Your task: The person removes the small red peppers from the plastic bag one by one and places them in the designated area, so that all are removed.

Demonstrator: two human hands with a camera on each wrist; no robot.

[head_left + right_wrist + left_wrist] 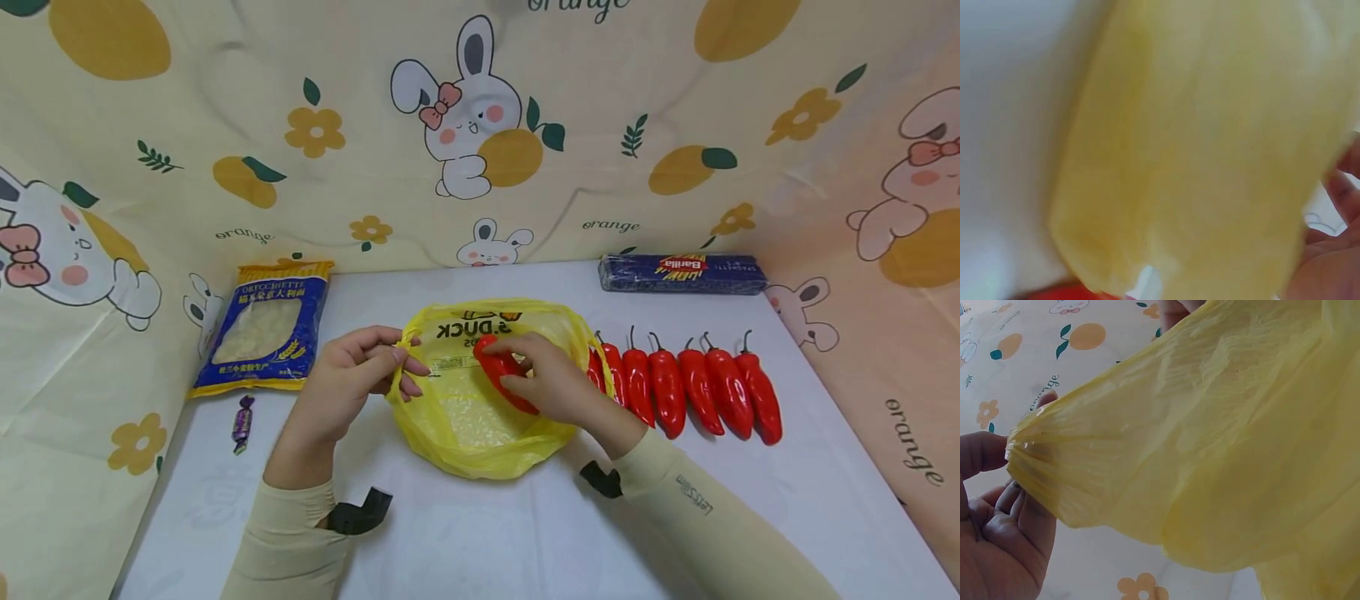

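Observation:
A yellow plastic bag point(480, 460) with dark print stands with its mouth spread open at the middle of the table. My left hand point(347, 375) pinches its left rim between thumb and fingers; the left wrist view shows the bag's edge point(1029, 459) bunched there. Inside the mouth, my right hand point(553, 379) grips a red chili pepper point(491, 362), tilted with one end toward the bag's bottom. Bag film hides most of the right hand in the right wrist view, where fingers point(1344, 194) show at the right edge.
Several red peppers point(666, 392) lie in a row right of the bag, which partly covers the nearest. A blue spaghetti pack point(682, 275) lies at the back right. An orecchiette bag point(262, 329) is at the back left, with a purple wrapped candy point(242, 423) in front of it.

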